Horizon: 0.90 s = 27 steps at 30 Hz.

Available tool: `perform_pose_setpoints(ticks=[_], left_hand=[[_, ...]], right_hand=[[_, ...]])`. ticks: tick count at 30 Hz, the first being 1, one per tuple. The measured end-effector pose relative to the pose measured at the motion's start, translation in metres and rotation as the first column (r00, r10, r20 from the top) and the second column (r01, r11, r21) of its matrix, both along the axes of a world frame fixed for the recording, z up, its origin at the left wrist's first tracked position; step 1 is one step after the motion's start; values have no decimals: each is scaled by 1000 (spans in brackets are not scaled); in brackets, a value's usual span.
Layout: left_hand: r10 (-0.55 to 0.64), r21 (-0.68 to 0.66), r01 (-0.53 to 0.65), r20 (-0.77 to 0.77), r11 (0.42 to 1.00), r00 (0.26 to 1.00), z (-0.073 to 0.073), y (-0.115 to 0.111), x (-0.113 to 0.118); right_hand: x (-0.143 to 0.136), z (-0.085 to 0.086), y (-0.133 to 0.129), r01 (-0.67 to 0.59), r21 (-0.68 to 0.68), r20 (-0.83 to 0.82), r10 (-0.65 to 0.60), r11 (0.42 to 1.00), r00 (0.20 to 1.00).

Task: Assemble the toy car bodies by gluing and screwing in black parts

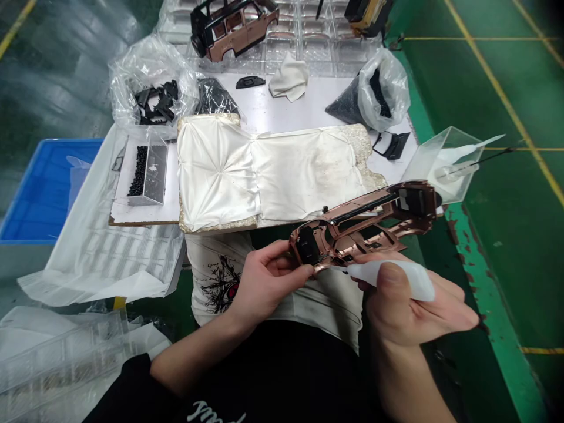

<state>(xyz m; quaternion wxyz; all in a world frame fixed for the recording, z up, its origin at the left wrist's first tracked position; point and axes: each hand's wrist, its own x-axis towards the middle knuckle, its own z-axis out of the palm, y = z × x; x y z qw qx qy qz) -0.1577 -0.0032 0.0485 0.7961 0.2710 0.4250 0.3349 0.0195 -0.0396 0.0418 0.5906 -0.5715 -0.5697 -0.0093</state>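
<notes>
A brown-pink model car body [339, 226] is held above my lap with its hollow inside facing up. My left hand [268, 279] pinches its left end between thumb and fingers. In my right hand [408, 305] is a white squeeze bottle [388, 276], gripped under the thumb. Its thin nozzle points left and meets or nearly meets the near edge of the body, close to my left fingertips; whether it touches I cannot tell. Some right fingers lie behind the bottle, near the body, and are partly hidden.
A white cloth-covered pad [304, 164] lies before me. Behind it are a bag of black parts [154, 70], another bag [374, 88], a crumpled cloth [289, 77] and a second car body [238, 29]. A clear box [152, 170] stands left, an open container [449, 167] right.
</notes>
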Motion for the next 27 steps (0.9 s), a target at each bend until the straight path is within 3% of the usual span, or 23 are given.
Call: perform_pose_setpoints(ticks=[3,6,9,12,14,16,19,22,25,27], left_hand=[[-4,3,4,0,1000,1000,0,0,0],[-10,8,10,5,1000,1000,0,1,-1],[-14,20,14,21,1000,1000,0,1,-2],[-5,27,4,21,1000,1000,-1,0,-3],[4,34,-5,9,999,1000,-1,-1,-2],[9,44,-9,0,999,1000,-1,-1,-2],[13,59,-12,-6,998,1000,0,0,-1],[18,72,-16,-26,997,999,2,0,1],[39,64,-35,-56,997,998,-1,0,1],[27,42,-24,-67,999,997,-5,1,1]], right_hand=[[-2,-4,5,33,123,-40,-28,992,999],[0,-6,9,120,252,-204,-69,960,977],[7,7,13,160,341,-282,-61,926,957],[17,38,22,150,120,-139,-133,981,981],[24,60,36,83,-101,28,-81,991,996],[29,74,62,-31,-244,193,80,969,978],[26,79,116,-145,-381,416,310,913,855],[14,81,159,-24,-575,517,386,818,764],[9,95,168,42,-658,564,456,751,688],[18,108,153,-10,-609,575,450,793,683]])
